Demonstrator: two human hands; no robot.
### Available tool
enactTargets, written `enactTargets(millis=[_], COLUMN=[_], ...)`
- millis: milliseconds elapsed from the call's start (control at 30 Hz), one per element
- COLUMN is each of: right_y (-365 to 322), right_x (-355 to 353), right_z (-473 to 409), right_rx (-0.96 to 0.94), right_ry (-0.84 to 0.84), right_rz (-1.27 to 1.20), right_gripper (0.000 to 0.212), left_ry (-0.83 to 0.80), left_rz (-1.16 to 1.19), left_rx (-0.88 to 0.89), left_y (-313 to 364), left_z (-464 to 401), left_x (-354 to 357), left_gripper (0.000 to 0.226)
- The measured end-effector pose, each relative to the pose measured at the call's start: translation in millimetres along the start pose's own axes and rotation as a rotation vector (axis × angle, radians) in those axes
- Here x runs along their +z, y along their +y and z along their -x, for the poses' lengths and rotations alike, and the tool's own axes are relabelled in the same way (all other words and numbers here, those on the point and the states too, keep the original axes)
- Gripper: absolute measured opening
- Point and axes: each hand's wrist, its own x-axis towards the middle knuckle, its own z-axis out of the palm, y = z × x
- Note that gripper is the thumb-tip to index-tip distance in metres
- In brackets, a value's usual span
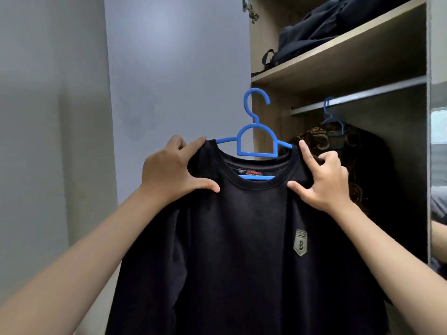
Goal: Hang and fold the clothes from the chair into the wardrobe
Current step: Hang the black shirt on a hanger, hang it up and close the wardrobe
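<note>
A black long-sleeved shirt (242, 250) with a small grey badge on the chest hangs on a blue plastic hanger (257, 141), held up in front of the open wardrobe. My left hand (169, 172) pinches the shirt's left shoulder between thumb and fingers. My right hand (319, 180) grips the right shoulder, index finger pointing up along the hanger's arm. The hanger's hook is free in the air, left of the metal wardrobe rail (358, 99).
A dark patterned garment (358, 160) hangs on a second blue hanger (332, 119) on the rail. Above, a wooden shelf (338, 50) carries a dark bag (312, 32). The open wardrobe door (176, 81) stands at the left; a mirror edge shows far right.
</note>
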Motion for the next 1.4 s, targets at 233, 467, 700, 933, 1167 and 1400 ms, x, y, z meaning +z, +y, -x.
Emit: enactTargets(millis=[233, 467, 700, 933, 1167, 1400], right_y=[79.1, 146.1, 199.2, 241.7, 286.4, 330.7], right_x=[67.7, 109.8, 126.0, 110.7, 101.0, 106.5], right_z=[-30.6, -53.9, -65.4, -87.6, -116.0, -121.8], right_rx=[0.142, 0.224, 0.263, 0.337, 0.367, 0.392], right_ry=[0.058, 0.115, 0.110, 0.158, 0.184, 0.163], right_rz=[0.019, 0.078, 0.191, 0.325, 0.421, 0.409], right_gripper=[0.097, 0.094, 0.092, 0.093, 0.088, 0.083], left_ry=[-0.018, -0.026, -0.044, -0.091, -0.079, -0.058], left_rz=[-0.015, 0.013, 0.067, 0.104, 0.136, 0.158], left_rx=[0.027, 0.106, 0.164, 0.225, 0.257, 0.320], left_y=[27.4, 56.3, 74.2, 102.1, 134.8, 167.2], left_z=[-69.8, -124.1, -165.5, -215.3, -265.7, -286.7], left_x=[96.5, 173.1, 237.9, 274.9, 300.3, 328.3], left_gripper=[0.108, 0.105, 0.105, 0.106, 0.101, 0.098])
